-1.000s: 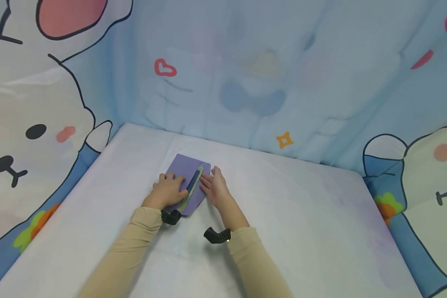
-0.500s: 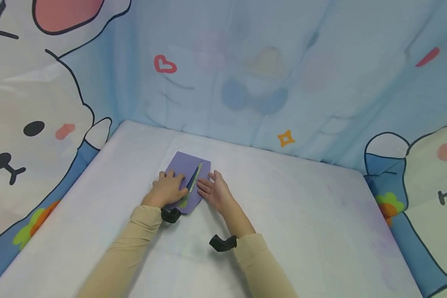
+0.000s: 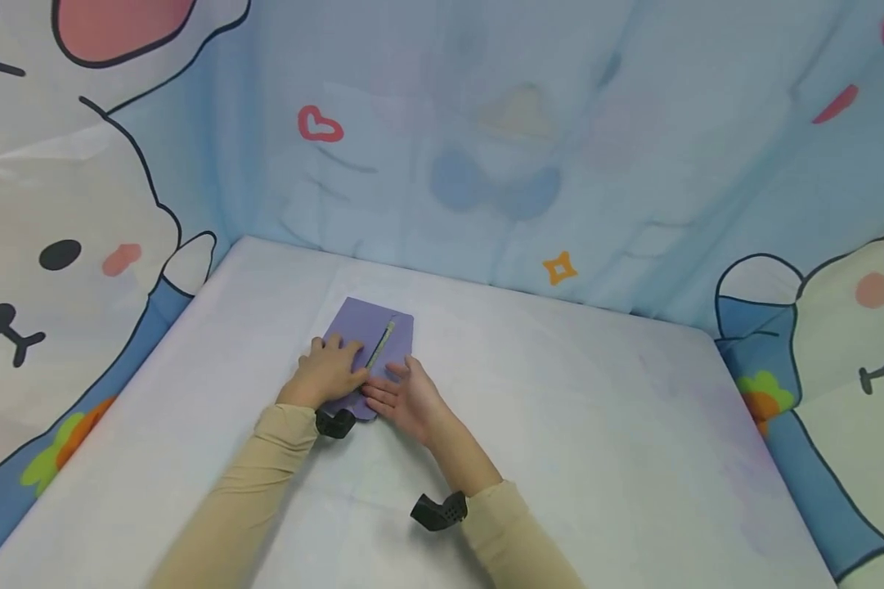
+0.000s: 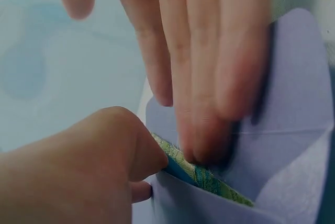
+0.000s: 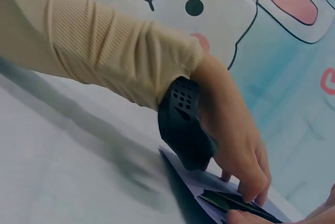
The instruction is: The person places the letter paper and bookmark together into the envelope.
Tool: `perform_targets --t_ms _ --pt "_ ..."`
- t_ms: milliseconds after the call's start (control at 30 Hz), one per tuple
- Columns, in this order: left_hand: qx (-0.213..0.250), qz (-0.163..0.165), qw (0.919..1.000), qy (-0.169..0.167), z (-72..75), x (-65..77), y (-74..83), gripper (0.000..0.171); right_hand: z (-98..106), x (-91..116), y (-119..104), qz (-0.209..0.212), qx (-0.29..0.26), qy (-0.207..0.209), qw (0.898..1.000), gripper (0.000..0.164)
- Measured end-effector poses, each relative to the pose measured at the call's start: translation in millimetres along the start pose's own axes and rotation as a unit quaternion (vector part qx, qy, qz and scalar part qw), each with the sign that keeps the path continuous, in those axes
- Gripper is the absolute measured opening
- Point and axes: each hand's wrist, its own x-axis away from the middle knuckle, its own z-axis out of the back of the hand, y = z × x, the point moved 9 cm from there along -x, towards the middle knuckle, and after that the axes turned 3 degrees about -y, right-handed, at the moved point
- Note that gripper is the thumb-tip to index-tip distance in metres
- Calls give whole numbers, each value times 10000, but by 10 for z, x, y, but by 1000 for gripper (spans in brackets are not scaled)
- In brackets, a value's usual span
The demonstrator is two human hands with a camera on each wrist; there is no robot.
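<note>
A purple envelope [image 3: 364, 321] lies flat on the white table, its flap [image 4: 298, 67] spread open toward the right. A green and blue patterned strip, apparently cloth, [image 4: 209, 179] shows in the envelope's mouth. My left hand [image 3: 327, 372] holds the envelope from the left, its thumb at the edge of the mouth; its other fingers bend down onto the paper in the right wrist view. With fingers fairly straight, my right hand [image 3: 405, 401] reaches in from the right, fingertips touching the strip in the left wrist view. Most of the strip is hidden inside.
The white-covered table [image 3: 596, 433] extends widely to the right and front. A light blue curtain [image 3: 427, 204] with cartoon prints hangs behind and at both sides. Black wrist devices [image 3: 442, 511] sit on both forearms, next to the beige sleeves.
My right hand has slid down along the envelope's mouth toward the near end. The visible strip has become narrower and its dark blue part is out of sight in the head view. My left hand stays put.
</note>
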Motion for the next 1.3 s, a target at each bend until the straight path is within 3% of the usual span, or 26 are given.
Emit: perform_targets --t_ms 200,367,667,800,1000,1300 --pt "-4 -89 10000 -20 -45 -17 94 57 271 -166 -269 349 -242 901 9950 66" --pt "-5 -167 9999 -40 -67 -21 186 56 400 -266 -484 455 -142 1169 9920 66" --pt "-144 -193 9997 30 -27 -21 217 56 363 -369 -575 472 -224 1163 9918 66" --pt "-188 -176 9997 29 15 -28 172 57 323 -336 -468 372 -259 1121 9927 65" --pt "-211 -66 9997 99 90 -21 53 58 114 -279 -262 163 -120 669 9976 64" --pt "-58 30 10000 -57 16 2 -10 58 26 -307 -100 100 145 387 9991 64"
